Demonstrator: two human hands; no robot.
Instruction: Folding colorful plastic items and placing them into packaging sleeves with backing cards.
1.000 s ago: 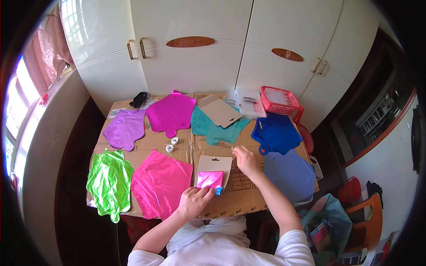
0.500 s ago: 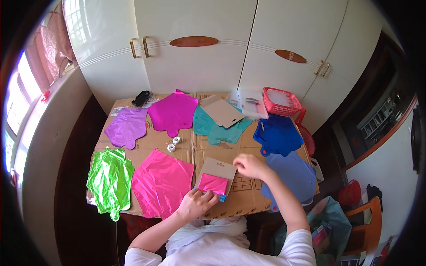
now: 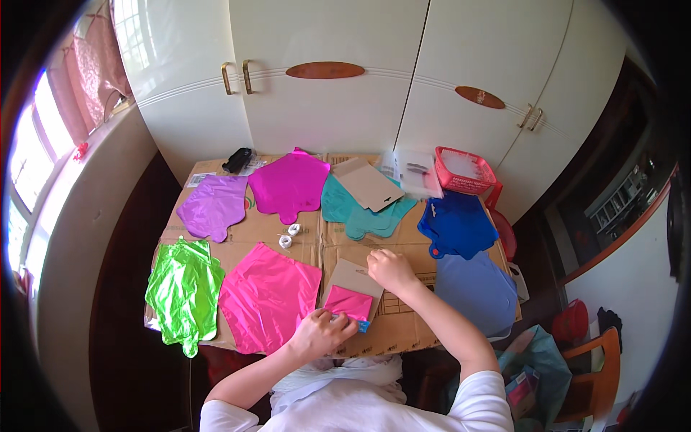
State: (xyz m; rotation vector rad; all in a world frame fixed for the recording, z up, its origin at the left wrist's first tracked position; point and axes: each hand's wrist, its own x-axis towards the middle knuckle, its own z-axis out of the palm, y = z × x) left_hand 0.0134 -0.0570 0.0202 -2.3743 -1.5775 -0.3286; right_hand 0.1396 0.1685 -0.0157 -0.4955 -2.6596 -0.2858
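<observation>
Resting at the front of the cardboard-covered surface (image 3: pixel 306 245), the left hand (image 3: pixel 325 335) has its grip closed over the lower edge of a folded pink packet (image 3: pixel 349 302), fingers bent, just beside a blue strip (image 3: pixel 363 327) at the packet's bottom. The packet lies on the lower part of a tan card (image 3: pixel 349 272), which sits slightly turned near the middle of the front edge, its hanging slot toward the top.

The right hand (image 3: pixel 391 270) is at the card's upper right corner, its fingers curled in and their tips close together; at this size, I cannot tell whether that grip has hold of anything.

Left of the card lies a wide pink foil sheet (image 3: pixel 270 299), with a shiny green one (image 3: pixel 185 288) beyond it. Along the back are lilac (image 3: pixel 212 205), magenta (image 3: pixel 288 186) and teal (image 3: pixel 360 219) pieces, the teal partly under another tan card (image 3: pixel 368 183). Dark blue (image 3: pixel 457 225) and pale blue (image 3: pixel 475 291) pieces lie to the right. Two small white rolls (image 3: pixel 286 243) sit near the centre, and a red basket (image 3: pixel 464 171) stands at the back right.
</observation>
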